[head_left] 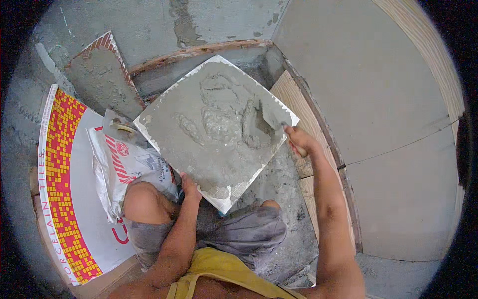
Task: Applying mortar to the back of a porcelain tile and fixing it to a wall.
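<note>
A square white tile spread with wet grey mortar lies tilted over my crossed legs. My left hand grips its near-left edge, fingers mostly hidden at the rim. My right hand is closed on the wooden handle of a trowel at the tile's right corner, the blade in the mortar where the paste is scraped and heaped.
A torn white bag and a printed tile carton are at my left, with a mortar-covered board behind. Wooden planks and large grey panels stand at my right. A concrete ledge runs along the back.
</note>
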{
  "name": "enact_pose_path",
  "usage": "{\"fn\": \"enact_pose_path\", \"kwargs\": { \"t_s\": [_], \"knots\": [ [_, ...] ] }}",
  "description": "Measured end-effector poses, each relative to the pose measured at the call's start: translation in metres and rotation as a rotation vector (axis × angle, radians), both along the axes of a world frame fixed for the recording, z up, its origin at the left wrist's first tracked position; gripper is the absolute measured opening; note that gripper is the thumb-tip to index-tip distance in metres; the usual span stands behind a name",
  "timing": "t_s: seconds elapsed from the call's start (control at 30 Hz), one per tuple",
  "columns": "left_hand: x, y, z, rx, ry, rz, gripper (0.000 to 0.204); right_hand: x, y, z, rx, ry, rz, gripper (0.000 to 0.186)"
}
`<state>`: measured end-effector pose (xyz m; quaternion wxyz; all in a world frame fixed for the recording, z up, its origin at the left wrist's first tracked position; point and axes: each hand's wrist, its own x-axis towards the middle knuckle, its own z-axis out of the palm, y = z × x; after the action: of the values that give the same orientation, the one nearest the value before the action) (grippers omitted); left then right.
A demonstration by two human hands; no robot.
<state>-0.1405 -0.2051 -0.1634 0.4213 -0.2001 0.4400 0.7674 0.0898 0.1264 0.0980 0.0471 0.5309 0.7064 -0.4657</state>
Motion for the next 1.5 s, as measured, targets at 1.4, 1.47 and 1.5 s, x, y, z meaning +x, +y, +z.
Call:
{"fn": "enact_pose_path", "kwargs": {
  "t_s": [1.4,1.47,1.5],
  "knots": [
    [-0.014,0.006,0.001,-0.221,-0.068,0.027,0.066,0.015,-0.203,-0.024,0.401,-0.333,0.765,0.046],
    [-0.003,0.006,0.007,-0.08,-0.06,0.039,0.068,0.047,-0.186,-0.035,0.507,-0.335,0.787,0.043],
    [0.002,0.006,0.01,-0.074,-0.062,0.028,0.068,0.06,-0.18,-0.033,0.6,-0.335,0.815,0.04]
  ]
}}
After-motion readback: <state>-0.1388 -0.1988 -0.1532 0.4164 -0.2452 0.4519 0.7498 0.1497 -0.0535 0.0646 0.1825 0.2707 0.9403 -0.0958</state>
